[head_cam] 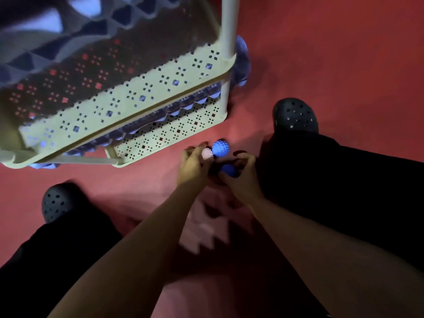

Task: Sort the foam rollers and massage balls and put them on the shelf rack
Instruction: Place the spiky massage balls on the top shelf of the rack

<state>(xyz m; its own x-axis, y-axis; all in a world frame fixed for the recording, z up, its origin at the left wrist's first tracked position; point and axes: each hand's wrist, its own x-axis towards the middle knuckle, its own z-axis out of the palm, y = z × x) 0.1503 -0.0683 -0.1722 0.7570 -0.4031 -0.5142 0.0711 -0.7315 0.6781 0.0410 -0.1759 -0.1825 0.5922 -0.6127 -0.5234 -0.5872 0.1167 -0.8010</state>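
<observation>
My left hand point(195, 165) is closed around a small pink spiky massage ball point(207, 153) low over the red floor. A blue spiky ball point(220, 148) rests against its fingertips, just beyond the pink one. My right hand point(243, 175) grips another blue ball point(229, 170), mostly hidden by the fingers. The cream perforated shelf rack point(160, 88) stands to the upper left. A dark blue ridged foam roller point(174, 109) lies on its lower tier, and another ridged roller point(46, 35) fills the blurred top tier.
The rack's upright post point(229, 31) rises at the top centre, with a blue object point(241, 60) behind it on the floor. My two feet in black clogs point(296, 115) point(57, 203) flank the hands. Red floor point(344, 53) extends to the right.
</observation>
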